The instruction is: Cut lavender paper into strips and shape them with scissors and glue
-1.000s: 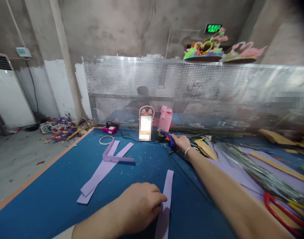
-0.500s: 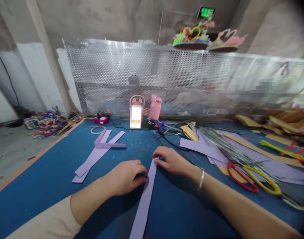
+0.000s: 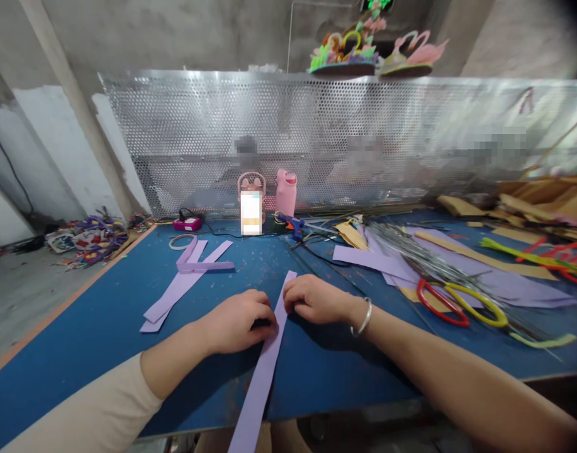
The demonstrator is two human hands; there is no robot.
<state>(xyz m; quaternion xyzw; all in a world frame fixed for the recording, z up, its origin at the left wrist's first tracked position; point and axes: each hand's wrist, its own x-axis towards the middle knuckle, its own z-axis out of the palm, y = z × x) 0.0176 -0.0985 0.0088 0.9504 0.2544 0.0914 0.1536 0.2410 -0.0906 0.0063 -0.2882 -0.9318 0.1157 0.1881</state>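
Observation:
A long light-purple strip (image 3: 264,371), paper or thin foam, lies lengthwise in front of me, its near end hanging past the table edge. My left hand (image 3: 243,321) is closed, with curled fingertips at the strip's left edge. Opposite it, my right hand (image 3: 319,299) pinches the right edge a little below the far end; a silver bangle (image 3: 364,318) circles that wrist. The fingertips of both hands are partly hidden. To the left lie more purple strips (image 3: 175,296), overlapping, with a folded strip (image 3: 206,267) on top.
Red-and-yellow-handled scissors (image 3: 477,305), wire stems (image 3: 411,251) and purple sheets (image 3: 500,277) cover the right side. At the back stand a lit phone (image 3: 251,212), a pink bottle (image 3: 286,194) and a blue glue gun (image 3: 295,226). A tape roll (image 3: 182,242) lies left. The blue table (image 3: 80,352) ends nearby.
My right hand has slid nearer along the strip, from its far tip to its right edge, baring the tip. The camera view has shifted, showing the table's front edge.

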